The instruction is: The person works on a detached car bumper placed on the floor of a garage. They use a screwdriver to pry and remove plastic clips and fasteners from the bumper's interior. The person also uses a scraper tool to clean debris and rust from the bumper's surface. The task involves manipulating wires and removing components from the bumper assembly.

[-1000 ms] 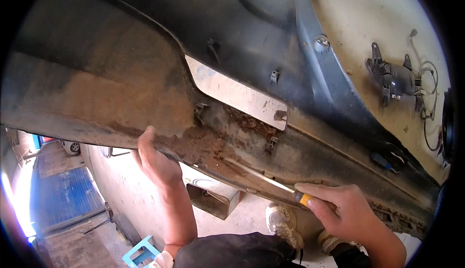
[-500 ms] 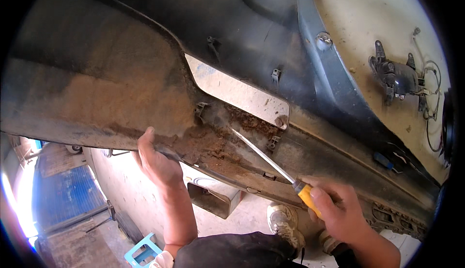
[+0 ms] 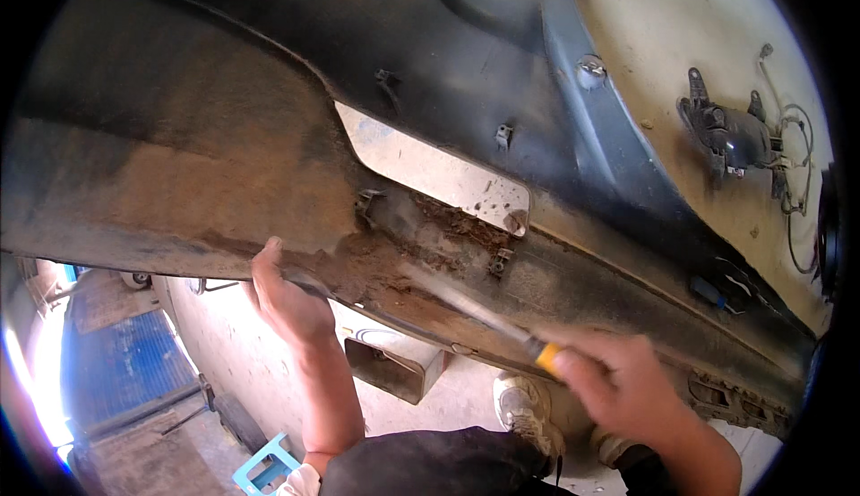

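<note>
A large dark car bumper [image 3: 242, 173] lies with its hollow inner side facing me. My left hand [image 3: 291, 306] is closed around its near edge, thumb on the dusty inner face. In my right hand [image 3: 618, 375] is a screwdriver [image 3: 481, 310] with a yellow handle, its long metal shaft smeared by motion. The shaft points up and left toward caked brown dirt [image 3: 381, 276] along the lower channel, below a long cutout. Whether the blurred tip touches the dirt, I cannot tell.
A black fog lamp [image 3: 739, 145] with a cable lies on the pale floor at the right. Below the bumper are an oblong box [image 3: 390, 370] and my shoe [image 3: 521, 406]. A light-blue plastic stool [image 3: 266, 467] stands at lower left, near a blue ribbed panel [image 3: 125, 348].
My right hand has moved slightly up and left, swinging the screwdriver so its tip sits lower and further left. More dirt crumbs show at the cutout's right end. My left hand keeps its hold.
</note>
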Demonstrator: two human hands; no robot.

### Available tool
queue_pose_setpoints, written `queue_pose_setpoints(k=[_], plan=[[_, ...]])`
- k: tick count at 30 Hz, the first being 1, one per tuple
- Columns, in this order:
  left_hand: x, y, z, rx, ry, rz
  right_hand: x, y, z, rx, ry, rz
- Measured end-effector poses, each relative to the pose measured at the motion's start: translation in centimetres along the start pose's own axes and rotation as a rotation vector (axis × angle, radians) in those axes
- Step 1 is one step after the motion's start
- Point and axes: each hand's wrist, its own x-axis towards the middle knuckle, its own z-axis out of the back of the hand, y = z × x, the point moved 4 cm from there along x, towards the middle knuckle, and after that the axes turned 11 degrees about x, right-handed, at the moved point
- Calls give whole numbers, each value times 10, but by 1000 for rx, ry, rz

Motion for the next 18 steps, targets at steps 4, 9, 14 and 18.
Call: queue_pose_setpoints(k=[4, 9, 14, 18], plan=[[1, -2, -2, -67, 19, 37, 8, -9, 2, -202, -27, 79], [1, -1, 1, -40, 42, 33, -1, 9, -2, -130, 2, 41], [2, -4, -4, -168, 36, 77, 7, 13, -18, -210, 100, 230], [-1, -7, -5, -142, 41, 79, 8, 35, -14, -436, 84, 277]])
